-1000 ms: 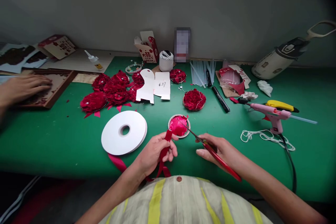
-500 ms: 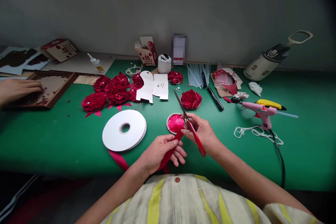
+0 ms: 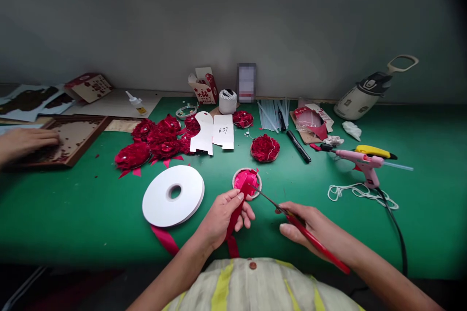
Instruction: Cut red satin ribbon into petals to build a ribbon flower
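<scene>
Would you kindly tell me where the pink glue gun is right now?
In the head view, the glue gun lies on the green table's right side, just before the yellow knife and behind the loose white string.

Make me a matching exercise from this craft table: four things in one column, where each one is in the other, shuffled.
Things:
1 red ribbon
2 scissors
3 white reel
4 pink glue gun

Places:
A lying flat left of the left hand
B in the right hand
C pinched in the left hand
D far right, on the green table, beside the white string

Pairs: 1-C, 2-B, 3-A, 4-D
</scene>
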